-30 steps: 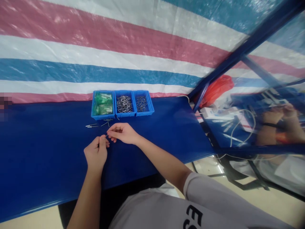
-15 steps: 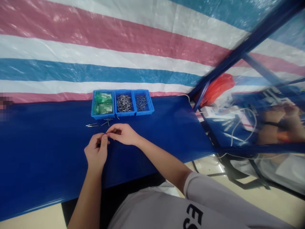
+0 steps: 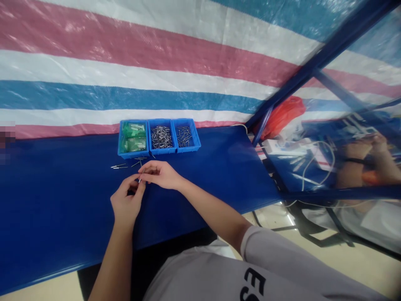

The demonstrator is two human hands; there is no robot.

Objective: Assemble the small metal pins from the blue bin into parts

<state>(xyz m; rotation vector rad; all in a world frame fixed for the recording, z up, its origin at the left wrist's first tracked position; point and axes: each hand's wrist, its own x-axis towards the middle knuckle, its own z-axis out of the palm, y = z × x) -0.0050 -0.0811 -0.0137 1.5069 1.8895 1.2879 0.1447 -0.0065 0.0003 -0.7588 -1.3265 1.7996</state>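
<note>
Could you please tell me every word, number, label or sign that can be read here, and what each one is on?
"ES": black letters on the wearer's grey shirt; the S is cut off by the picture's bottom edge.
Metal pin at the fingertips: too small to read any marking.
White box at right: too blurred to read.
Three blue bins: no readable text.

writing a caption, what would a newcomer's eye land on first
The striped sheet of red, white and blue across the background would probably win. Next come three blue bins in a row at the back of the table. In front of them, left hand and right hand meet at a thin metal piece.
</note>
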